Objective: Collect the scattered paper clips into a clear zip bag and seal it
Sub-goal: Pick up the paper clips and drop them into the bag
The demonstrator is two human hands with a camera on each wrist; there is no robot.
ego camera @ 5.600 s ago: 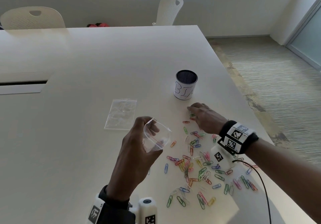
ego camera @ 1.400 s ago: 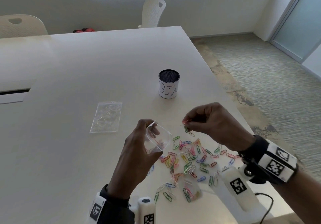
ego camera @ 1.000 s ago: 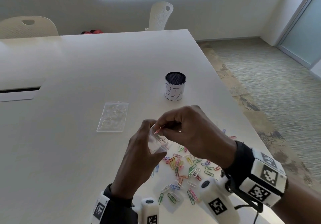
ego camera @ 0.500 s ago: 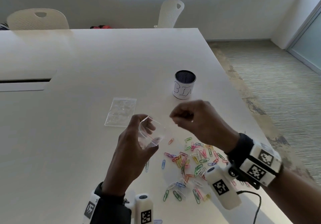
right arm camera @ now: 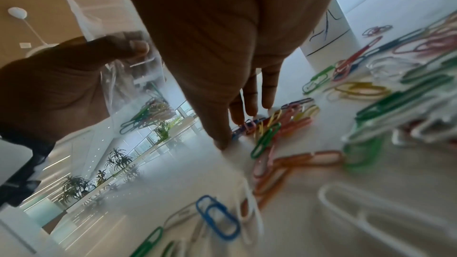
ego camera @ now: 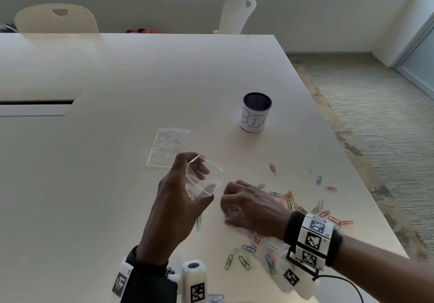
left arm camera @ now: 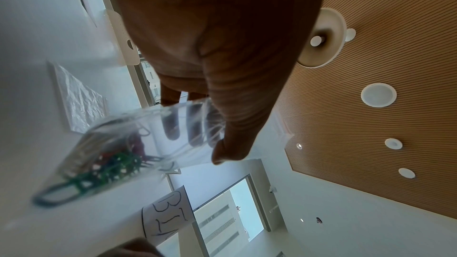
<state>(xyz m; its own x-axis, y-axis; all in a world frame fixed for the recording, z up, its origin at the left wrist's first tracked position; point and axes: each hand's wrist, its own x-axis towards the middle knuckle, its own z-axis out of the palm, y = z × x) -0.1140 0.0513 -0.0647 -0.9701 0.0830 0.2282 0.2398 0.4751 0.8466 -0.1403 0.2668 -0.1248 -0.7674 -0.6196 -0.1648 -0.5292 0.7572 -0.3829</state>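
Left hand [ego camera: 175,205] grips the open bag [ego camera: 203,180] (some clips inside) — right hand's [ego camera: 250,212] fingers [right arm camera: 243,108] pinch clips [right arm camera: 262,124] on the table [ego camera: 117,161].

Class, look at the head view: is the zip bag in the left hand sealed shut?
No: the left hand holds the zip bag with its mouth wide open.

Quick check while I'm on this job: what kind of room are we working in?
Most likely an office meeting room. A large pale conference table has white perforated chairs pushed up to its far side, there is striped carpet on the floor, and the left wrist view shows a slatted wood ceiling with recessed lights.
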